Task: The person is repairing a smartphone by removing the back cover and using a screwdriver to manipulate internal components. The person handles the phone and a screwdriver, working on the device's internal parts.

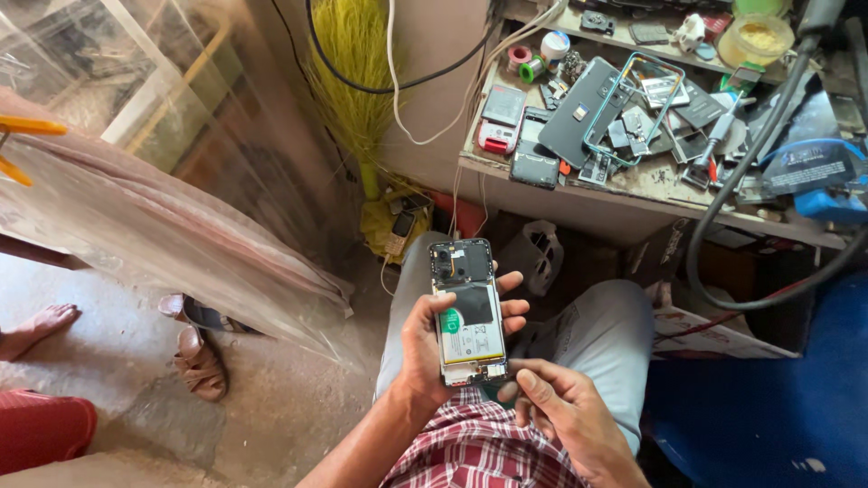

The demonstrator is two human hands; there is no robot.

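Two hands meet over the lap: the left hand [423,348] grips an opened phone [467,312], its battery showing, while the right hand [559,408] pinches at its lower edge. Beyond the phone, a cluttered workbench [651,176] bears phone parts; a yellow-filled jar [762,38] stands at its back.

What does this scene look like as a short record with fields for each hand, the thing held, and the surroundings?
left hand: grips the opened phone, back cover off, battery showing
right hand: fingertips at the phone's bottom edge
workbench: cluttered with phone parts and a teal phone frame
floor: yellow broom, sandals
another person: bare foot at left
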